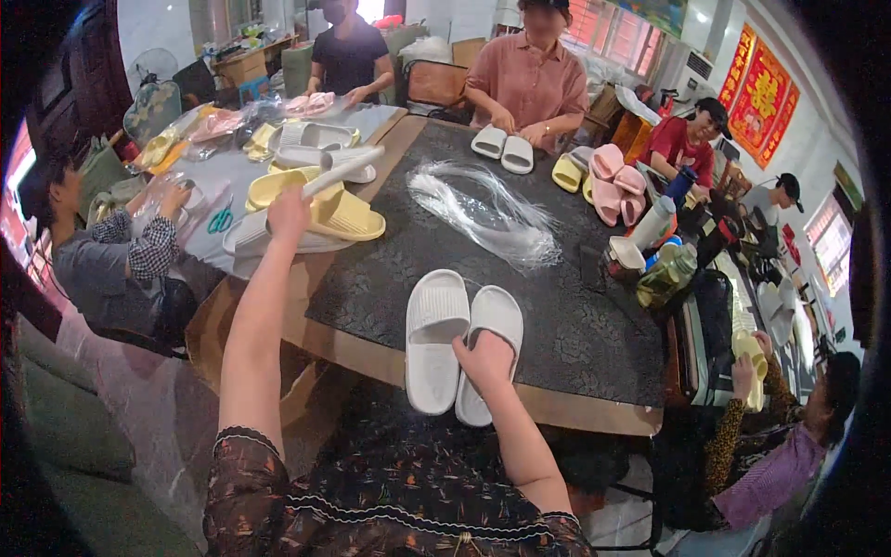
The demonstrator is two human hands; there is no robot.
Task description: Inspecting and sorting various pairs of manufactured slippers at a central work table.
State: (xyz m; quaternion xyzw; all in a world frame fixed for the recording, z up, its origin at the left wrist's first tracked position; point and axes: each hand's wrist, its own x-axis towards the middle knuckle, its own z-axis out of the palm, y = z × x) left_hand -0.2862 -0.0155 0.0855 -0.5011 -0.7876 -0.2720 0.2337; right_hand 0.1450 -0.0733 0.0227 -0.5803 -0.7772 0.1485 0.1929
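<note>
My right hand (488,362) grips a light grey slide slipper (497,314) by its foot opening, fingers tucked under the strap. Its mate, another grey slipper (432,357), lies close alongside, and both overlap the table's near edge. Off to the left, my outstretched left hand (290,213) is closed at the near end of a pale slipper (345,171), which is tilted and seen edge-on. Yellow slippers (348,215) lie beneath and beside that hand, with more grey ones around them. My left fingertips are partly hidden.
A bundle of clear plastic bags (487,213) lies on the dark tablecloth (371,288). Across the table, a person in a pink shirt stands behind a grey pair (502,148). Pink slippers (616,184), bottles (655,223) and a jar (670,275) line the right side. Co-workers sit both sides.
</note>
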